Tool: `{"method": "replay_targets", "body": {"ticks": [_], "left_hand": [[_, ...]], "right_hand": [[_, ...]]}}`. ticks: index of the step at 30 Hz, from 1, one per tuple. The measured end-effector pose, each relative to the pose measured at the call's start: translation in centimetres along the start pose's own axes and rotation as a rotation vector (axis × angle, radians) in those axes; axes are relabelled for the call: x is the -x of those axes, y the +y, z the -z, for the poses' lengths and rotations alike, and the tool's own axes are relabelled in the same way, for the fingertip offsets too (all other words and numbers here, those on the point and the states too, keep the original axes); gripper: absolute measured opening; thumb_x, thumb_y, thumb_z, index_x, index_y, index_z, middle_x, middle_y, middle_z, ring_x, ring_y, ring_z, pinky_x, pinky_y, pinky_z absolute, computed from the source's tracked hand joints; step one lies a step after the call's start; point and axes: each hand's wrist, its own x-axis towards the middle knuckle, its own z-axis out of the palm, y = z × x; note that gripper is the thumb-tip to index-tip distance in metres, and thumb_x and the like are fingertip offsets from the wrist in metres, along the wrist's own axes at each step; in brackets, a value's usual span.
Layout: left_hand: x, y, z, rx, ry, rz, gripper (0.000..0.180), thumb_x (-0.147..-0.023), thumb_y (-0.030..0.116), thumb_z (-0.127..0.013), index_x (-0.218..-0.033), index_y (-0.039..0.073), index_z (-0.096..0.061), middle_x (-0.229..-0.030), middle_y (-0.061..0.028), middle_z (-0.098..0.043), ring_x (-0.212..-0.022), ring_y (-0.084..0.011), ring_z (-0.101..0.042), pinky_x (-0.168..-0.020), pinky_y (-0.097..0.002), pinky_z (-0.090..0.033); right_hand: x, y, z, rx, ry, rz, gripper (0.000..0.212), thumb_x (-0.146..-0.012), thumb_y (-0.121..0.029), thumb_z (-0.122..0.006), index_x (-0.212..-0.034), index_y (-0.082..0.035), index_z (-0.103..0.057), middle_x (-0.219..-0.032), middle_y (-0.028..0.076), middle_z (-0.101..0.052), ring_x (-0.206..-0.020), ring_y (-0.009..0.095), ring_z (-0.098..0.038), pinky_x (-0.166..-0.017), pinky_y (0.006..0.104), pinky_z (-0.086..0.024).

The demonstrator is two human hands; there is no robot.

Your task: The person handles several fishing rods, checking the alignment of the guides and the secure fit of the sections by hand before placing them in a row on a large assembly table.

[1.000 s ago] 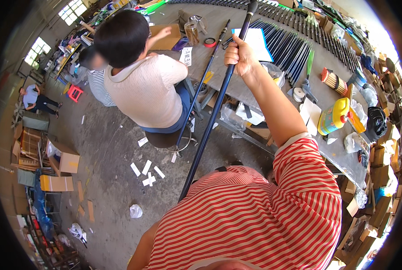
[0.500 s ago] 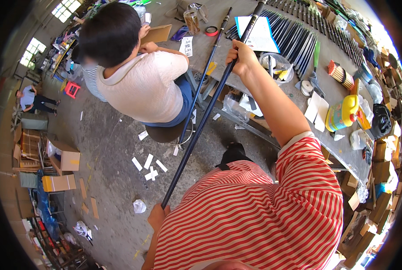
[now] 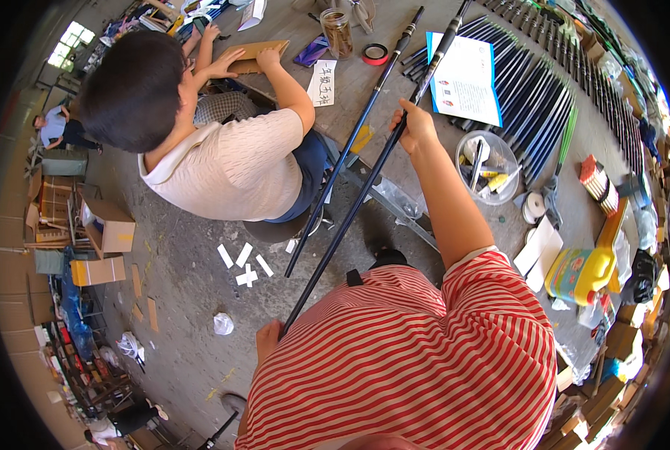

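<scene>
Strips [image 3: 244, 255]: five, white, on the floor [image 3: 177, 255] (two crossed).
Left hand [image 3: 268, 341]: one, at the held rod's lower end, partly behind the shirt [image 3: 395, 360]; cannot tell how far closed.
Held rod [image 3: 344, 226]: one, slanting up between both hands, top cut off.
Second rod [image 3: 353, 139]: one, just beside.
Right hand [image 3: 416, 126]: one, curled around the held rod, fingertips partly hidden.
Tub [image 3: 515, 159]: one, contents too jumbled to count.

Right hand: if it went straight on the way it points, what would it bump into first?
Probably the second dark pole, which slants across ahead of the right hand; depth is unclear, so it might pass above.
</scene>
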Motion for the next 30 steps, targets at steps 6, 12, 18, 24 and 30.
{"method": "replay_targets", "body": {"ticks": [6,12,18,24,30], "left_hand": [[-8.8,2.0,-5.7,0.505,0.226,0.330,0.057,-0.085,0.047,-0.044,-0.118,0.002,-0.037,-0.077,-0.0127,-0.057,-0.047,-0.0167,-0.047,-0.039,-0.0279,-0.034],[-13.3,2.9,-7.6,0.481,0.180,0.252,0.048,-0.086,0.044,-0.044,-0.111,0.002,-0.045,-0.077,-0.0093,-0.057,-0.047,-0.0152,-0.050,-0.037,-0.0251,-0.038],[-13.9,3.4,-8.6,0.213,0.295,0.210,0.033,-0.085,0.033,-0.052,-0.071,0.003,-0.053,-0.049,0.0001,-0.041,-0.035,-0.0084,-0.038,-0.031,-0.0222,-0.027],[-14.1,2.8,-8.3,0.269,0.431,0.164,0.037,-0.084,0.032,-0.055,-0.059,0.006,-0.049,-0.046,0.0017,-0.038,-0.034,-0.0069,-0.034,-0.031,-0.0228,-0.024],[-12.1,-1.4,-3.4,0.229,0.464,0.155,0.038,-0.084,0.031,-0.055,-0.056,0.007,-0.048,-0.046,0.0015,-0.039,-0.035,-0.0066,-0.035,-0.031,-0.0223,-0.024]], "right_hand": [[-13.1,3.0,2.2,0.304,0.009,0.098,0.008,-0.079,0.002,-0.050,-0.083,0.001,-0.043,-0.068,0.010,-0.051,-0.058,0.020,-0.053,-0.050,0.0305,-0.047],[-19.4,4.7,1.9,0.722,0.154,0.211,0.014,-0.074,0.000,-0.058,-0.087,0.003,-0.057,-0.068,0.009,-0.058,-0.055,0.016,-0.056,-0.045,0.0266,-0.045],[-17.1,3.6,1.3,0.982,0.225,0.204,0.016,-0.072,-0.009,-0.064,-0.081,0.005,-0.062,-0.067,0.008,-0.060,-0.054,0.014,-0.057,-0.044,0.0252,-0.048],[-12.6,8.6,3.3,0.810,-0.034,-0.146,0.025,-0.079,-0.018,-0.062,-0.081,0.007,-0.057,-0.075,0.014,-0.061,-0.063,0.018,-0.062,-0.051,0.0267,-0.052],[-4.5,14.4,2.9,0.331,-0.253,-0.387,0.014,-0.082,-0.009,-0.057,-0.091,0.002,-0.054,-0.087,0.011,-0.060,-0.079,0.021,-0.060,-0.068,0.0339,-0.052]]}}
